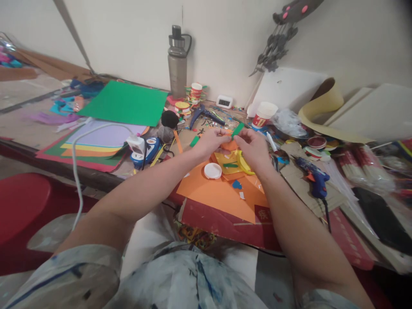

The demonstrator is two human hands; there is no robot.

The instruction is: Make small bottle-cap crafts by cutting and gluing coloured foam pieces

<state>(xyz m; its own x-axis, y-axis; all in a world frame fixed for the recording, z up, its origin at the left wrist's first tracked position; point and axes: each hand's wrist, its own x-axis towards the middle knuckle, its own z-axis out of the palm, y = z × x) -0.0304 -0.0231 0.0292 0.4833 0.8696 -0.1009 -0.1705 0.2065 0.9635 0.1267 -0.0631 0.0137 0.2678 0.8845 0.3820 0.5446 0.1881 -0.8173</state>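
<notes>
My left hand (pixel 211 141) and my right hand (pixel 252 145) meet above the orange paper sheet (pixel 212 191). Between their fingertips they pinch a small green paper strip (pixel 237 129), which sticks up and to the right. Just under the fingers shows an orange piece (pixel 229 145), partly hidden by both hands; I cannot tell which hand grips it. Below the hands lie yellow paper cutouts (pixel 233 163), a small green scrap (pixel 230 165) and a white round lid (pixel 213 171).
A blue glue gun (pixel 313 175) lies right of my right hand. A grey water bottle (pixel 177 64) stands at the wall. A green sheet (pixel 125 103), stacked coloured papers (pixel 93 148), tape rolls (pixel 183 107), a paper cup (pixel 263 115) and a white cable (pixel 77 171) crowd the table.
</notes>
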